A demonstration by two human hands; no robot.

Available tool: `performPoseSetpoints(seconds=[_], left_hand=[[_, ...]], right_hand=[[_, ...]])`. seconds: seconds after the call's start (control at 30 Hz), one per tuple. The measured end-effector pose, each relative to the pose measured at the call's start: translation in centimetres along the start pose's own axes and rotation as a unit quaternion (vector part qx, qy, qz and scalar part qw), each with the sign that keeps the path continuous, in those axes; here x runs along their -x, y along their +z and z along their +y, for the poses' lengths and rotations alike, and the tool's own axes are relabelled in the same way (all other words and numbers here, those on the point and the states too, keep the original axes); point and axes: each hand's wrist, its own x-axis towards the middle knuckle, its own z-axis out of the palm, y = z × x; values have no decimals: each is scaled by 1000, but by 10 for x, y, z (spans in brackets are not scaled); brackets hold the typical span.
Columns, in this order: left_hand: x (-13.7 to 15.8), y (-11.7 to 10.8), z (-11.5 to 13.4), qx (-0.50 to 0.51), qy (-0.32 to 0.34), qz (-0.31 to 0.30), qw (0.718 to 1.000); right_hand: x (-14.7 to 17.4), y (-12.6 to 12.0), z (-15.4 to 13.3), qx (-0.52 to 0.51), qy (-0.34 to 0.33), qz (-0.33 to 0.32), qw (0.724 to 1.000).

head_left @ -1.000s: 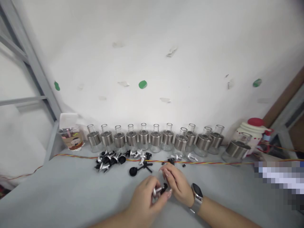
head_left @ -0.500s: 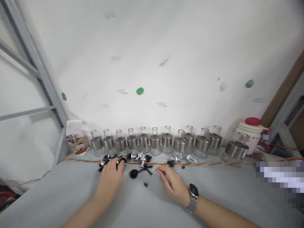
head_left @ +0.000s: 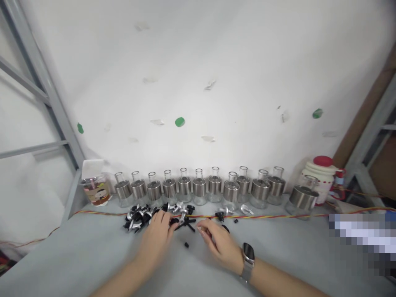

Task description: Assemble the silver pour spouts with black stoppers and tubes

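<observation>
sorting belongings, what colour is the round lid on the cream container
The round lid is red, clearest in the head view.

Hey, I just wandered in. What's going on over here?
A person is handling small black and silver parts at a grey table. The left hand is reaching beside the pile, its fingertips at a black part; whether it is gripped is unclear. The right hand is curled nearby, and what it holds, if anything, is hidden. A small black piece lies between them. Metal-sleeved glass bottles stand behind.
</observation>
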Motion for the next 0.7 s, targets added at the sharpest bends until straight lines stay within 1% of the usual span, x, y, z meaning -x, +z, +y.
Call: performPoseSetpoints(seconds=[0.03, 0.07, 0.13, 0.17, 0.2, 0.27, 0.3, 0.37, 0.4, 0.43, 0.47, 0.5, 0.57, 0.7], left_hand=[[-1, 2, 3, 76, -12, 1, 997], [0, 5, 7, 157, -27, -6, 987], [2, 14, 18, 299, -59, -43, 951], [4, 19, 24, 342, -74, -55, 935], [6, 23, 29, 366, -83, -68, 925], [6, 28, 39, 383, -76, -70, 918], [4, 29, 42, 373, -65, -68, 923], [-4, 26, 42, 299, -30, -49, 953], [-10, 24, 39, 234, -13, -29, 972], [-16, 22, 35, 143, 6, -6, 990], [-22, 21, 30, 47, 16, 14, 999], [-27, 20, 25, 18, 13, 19, 1000], [-33, 23, 15, -5, 15, 16, 1000], [-33, 34, 6, -7, 18, 13, 1000]], right_hand=[[0, -1, 0, 1, -3, -8, 1000], [0, -1, -1, 1, -9, -19, 1000], [0, -1, 0, -1, -34, -43, 999], [1, -1, 0, 1, -46, -49, 998], [1, 0, 1, 4, -51, -48, 998], [2, 1, 2, 12, -38, -27, 999], [3, 2, 2, 14, -23, -16, 1000], [3, 3, 2, 9, 7, -1, 1000], [3, 3, 2, 5, 17, 1, 1000], [2, 3, 2, 1, 21, 3, 1000], [2, 3, 1, -1, 23, 6, 1000], [2, 3, 1, -2, 21, 9, 1000], [1, 2, 0, -1, 8, 14, 1000], [0, 0, -1, 3, -5, 4, 1000]])
